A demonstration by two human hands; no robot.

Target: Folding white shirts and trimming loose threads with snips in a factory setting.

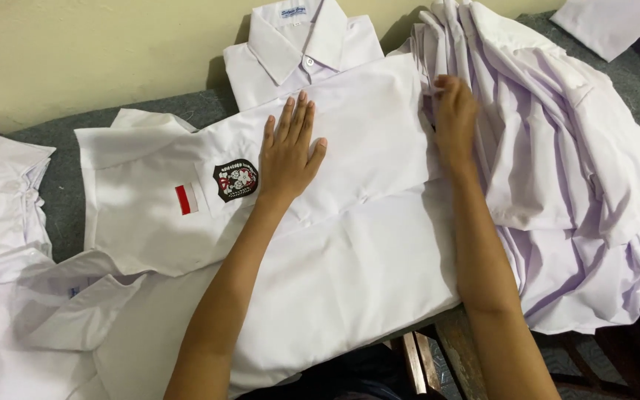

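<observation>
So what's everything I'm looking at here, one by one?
Shirt with pocket badge: one, white, spread flat mid-table under the left hand; dark badge and red-and-white patch on its pocket.
Folded shirt: one, white, by the wall behind it, collar up.
Heap of shirts: several, white, loose at the right.
Stack of shirts: several, white, at the left edge.
Table cover: one, grey, under the clothes.
Wall: cream, at the back.
Wooden slats: brown, below the table edge.
Left hand: flat, fingers spread, on the shirt.
Right hand: at the shirt's right edge, beside the heap.
</observation>
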